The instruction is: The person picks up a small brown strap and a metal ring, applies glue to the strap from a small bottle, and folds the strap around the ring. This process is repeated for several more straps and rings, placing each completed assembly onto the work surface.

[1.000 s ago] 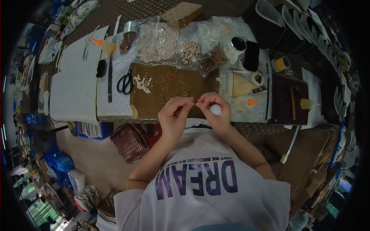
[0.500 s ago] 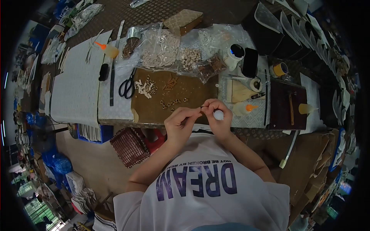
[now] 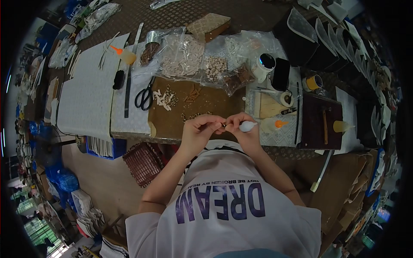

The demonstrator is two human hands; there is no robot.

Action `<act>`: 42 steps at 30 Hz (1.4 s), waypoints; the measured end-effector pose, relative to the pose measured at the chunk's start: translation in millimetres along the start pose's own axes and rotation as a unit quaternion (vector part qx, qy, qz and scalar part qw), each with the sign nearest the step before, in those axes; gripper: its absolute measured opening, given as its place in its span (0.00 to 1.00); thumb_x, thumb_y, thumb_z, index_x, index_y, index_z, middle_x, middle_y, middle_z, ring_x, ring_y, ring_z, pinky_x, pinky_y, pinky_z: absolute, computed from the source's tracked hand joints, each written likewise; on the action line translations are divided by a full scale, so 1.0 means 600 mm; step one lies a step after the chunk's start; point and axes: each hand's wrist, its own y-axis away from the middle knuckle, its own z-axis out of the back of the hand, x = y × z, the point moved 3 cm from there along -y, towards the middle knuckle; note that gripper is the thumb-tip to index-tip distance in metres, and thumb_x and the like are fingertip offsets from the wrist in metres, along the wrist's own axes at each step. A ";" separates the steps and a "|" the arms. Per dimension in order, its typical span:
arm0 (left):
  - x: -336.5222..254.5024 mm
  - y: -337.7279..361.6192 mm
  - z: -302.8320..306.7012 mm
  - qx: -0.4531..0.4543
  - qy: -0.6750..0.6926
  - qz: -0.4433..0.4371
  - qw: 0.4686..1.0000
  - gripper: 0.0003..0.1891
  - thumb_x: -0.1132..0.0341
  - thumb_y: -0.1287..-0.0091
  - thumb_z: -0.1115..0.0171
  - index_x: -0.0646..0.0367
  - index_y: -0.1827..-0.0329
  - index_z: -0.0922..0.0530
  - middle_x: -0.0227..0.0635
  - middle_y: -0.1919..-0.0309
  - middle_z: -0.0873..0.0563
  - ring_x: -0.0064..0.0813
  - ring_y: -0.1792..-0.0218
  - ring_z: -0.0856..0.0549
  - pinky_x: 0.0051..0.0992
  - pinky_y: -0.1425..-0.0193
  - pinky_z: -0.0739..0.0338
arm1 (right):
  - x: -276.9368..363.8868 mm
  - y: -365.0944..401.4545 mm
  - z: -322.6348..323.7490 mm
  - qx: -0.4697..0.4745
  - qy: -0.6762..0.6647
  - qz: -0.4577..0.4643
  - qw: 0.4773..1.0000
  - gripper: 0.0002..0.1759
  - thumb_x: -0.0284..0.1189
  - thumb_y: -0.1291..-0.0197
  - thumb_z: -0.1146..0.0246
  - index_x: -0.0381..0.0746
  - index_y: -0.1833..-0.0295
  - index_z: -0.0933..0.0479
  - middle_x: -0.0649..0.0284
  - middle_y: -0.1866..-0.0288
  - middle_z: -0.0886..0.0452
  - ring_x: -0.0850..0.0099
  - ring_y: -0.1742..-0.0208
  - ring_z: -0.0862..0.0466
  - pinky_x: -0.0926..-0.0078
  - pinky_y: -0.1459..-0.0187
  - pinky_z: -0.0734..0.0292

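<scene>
My left hand [image 3: 198,134] is closed in a pinch on a small, dark metal-looking piece [image 3: 223,125], whose exact kind is too small to make out. My right hand [image 3: 246,136] is closed around a small white squeeze bottle [image 3: 248,126], its fingertips meeting those of the left at the piece. Both hands are over the front edge of a brown work mat [image 3: 172,120]. Just behind them on the mat lie several small gold-coloured metal clasps [image 3: 193,115], partly hidden by the left hand. Farther back are white strips [image 3: 162,101] and brown strips [image 3: 192,93].
Black scissors [image 3: 144,98] lie left of the mat. Behind it stand plastic bags [image 3: 183,56] of small parts and a white jar [image 3: 264,66]. Glue bottles with orange tips [image 3: 273,125] stand right and back left. A hammer [image 3: 325,124] lies on the dark board at right.
Both hands have shifted slightly, and the white bottle now shows more of its length, pointing right. The dark piece between the fingertips is more visible. The whole view has shifted a little.
</scene>
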 end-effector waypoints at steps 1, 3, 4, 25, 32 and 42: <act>0.003 -0.002 0.001 0.012 0.036 0.021 0.999 0.09 0.79 0.41 0.39 0.62 0.58 0.18 0.36 0.68 0.17 0.22 0.68 0.17 0.19 0.64 0.23 | -0.004 -0.001 0.000 -0.012 -0.034 -0.035 0.999 0.10 0.15 0.44 0.41 0.39 0.70 0.34 0.63 0.64 0.23 0.77 0.62 0.23 0.78 0.57 0.24; -0.012 -0.001 -0.002 0.005 -0.116 -0.078 0.990 0.11 0.79 0.39 0.39 0.62 0.55 0.19 0.34 0.63 0.18 0.21 0.65 0.18 0.18 0.61 0.23 | -0.011 -0.002 0.001 -0.027 -0.109 -0.090 0.990 0.11 0.17 0.43 0.39 0.41 0.70 0.34 0.65 0.65 0.24 0.77 0.63 0.24 0.79 0.58 0.26; -0.019 -0.001 -0.005 0.002 -0.191 -0.128 0.973 0.11 0.79 0.39 0.40 0.62 0.53 0.19 0.33 0.60 0.19 0.20 0.63 0.19 0.17 0.60 0.24 | -0.016 -0.003 0.003 -0.029 -0.149 -0.110 0.982 0.11 0.19 0.43 0.39 0.42 0.70 0.34 0.66 0.65 0.24 0.78 0.63 0.24 0.79 0.58 0.27; -0.011 -0.012 0.003 0.040 -0.211 -0.057 0.975 0.13 0.78 0.45 0.34 0.61 0.55 0.18 0.33 0.63 0.18 0.21 0.64 0.18 0.18 0.58 0.21 | -0.044 0.002 0.008 -0.017 -0.283 -0.264 0.922 0.13 0.26 0.41 0.37 0.49 0.72 0.34 0.74 0.68 0.24 0.81 0.63 0.23 0.80 0.59 0.28; -0.021 -0.014 -0.001 0.031 -0.213 -0.096 0.972 0.13 0.78 0.46 0.34 0.59 0.56 0.17 0.34 0.64 0.17 0.24 0.64 0.17 0.20 0.61 0.22 | -0.036 0.002 0.003 -0.038 -0.224 -0.208 0.952 0.14 0.24 0.43 0.36 0.46 0.72 0.36 0.71 0.68 0.24 0.80 0.62 0.24 0.81 0.60 0.30; -0.010 -0.010 0.005 0.052 -0.177 -0.097 0.978 0.15 0.82 0.48 0.33 0.60 0.57 0.17 0.37 0.60 0.17 0.24 0.61 0.16 0.19 0.58 0.21 | -0.013 0.000 -0.001 -0.024 -0.107 -0.140 0.984 0.14 0.19 0.44 0.38 0.42 0.73 0.36 0.65 0.65 0.23 0.79 0.62 0.25 0.82 0.58 0.29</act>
